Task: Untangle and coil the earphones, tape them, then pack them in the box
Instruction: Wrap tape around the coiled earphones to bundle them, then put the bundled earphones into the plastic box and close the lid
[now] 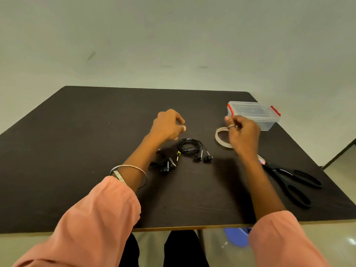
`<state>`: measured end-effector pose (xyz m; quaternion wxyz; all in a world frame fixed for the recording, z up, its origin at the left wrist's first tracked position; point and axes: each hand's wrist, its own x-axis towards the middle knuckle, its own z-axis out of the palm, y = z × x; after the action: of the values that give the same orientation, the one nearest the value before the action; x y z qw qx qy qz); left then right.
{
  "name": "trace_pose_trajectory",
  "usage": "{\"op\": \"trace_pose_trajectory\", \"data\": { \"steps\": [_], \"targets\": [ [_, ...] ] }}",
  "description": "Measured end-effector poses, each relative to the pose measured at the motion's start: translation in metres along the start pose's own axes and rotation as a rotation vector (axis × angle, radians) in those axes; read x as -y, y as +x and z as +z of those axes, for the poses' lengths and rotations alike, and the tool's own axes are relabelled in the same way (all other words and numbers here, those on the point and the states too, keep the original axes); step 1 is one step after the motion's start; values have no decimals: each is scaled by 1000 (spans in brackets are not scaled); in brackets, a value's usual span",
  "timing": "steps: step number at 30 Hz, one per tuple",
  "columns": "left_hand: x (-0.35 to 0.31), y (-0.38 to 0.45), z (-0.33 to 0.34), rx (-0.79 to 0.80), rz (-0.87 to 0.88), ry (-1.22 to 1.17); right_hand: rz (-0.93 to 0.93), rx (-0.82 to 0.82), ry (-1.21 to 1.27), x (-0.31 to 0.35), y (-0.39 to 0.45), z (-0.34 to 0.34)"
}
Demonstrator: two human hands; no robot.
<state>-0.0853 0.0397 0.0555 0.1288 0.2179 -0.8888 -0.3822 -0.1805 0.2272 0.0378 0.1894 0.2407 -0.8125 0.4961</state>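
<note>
Both hands are raised above the dark table [77, 151]. The left hand [167, 125] is curled, thumb and fingertips pressed together; whether anything is pinched cannot be told. The right hand [243, 132] is likewise curled, its contents unclear. Coiled earphones [189, 147] lie between the hands, a second pair [164, 165] beside the left forearm. A tape roll [220, 136], clear box [254, 114] and scissors [294, 182] lie to the right.
</note>
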Motion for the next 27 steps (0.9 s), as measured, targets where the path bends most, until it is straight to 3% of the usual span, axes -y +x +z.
{"op": "trace_pose_trajectory", "data": {
  "steps": [5,10,13,18,27],
  "targets": [
    [-58,20,22,134,7,-427,366,-239,35,-17,53,-38],
    [-87,59,79,76,-145,-543,571,-318,-27,-58,92,-60],
    [-96,72,100,98,-255,-595,586,-248,-142,-71,99,-67],
    [-103,77,109,184,-297,-808,599,-39,-66,-77,94,-63],
    [-86,74,70,-10,-298,-953,515,-143,135,-43,91,-41]
  ]
}}
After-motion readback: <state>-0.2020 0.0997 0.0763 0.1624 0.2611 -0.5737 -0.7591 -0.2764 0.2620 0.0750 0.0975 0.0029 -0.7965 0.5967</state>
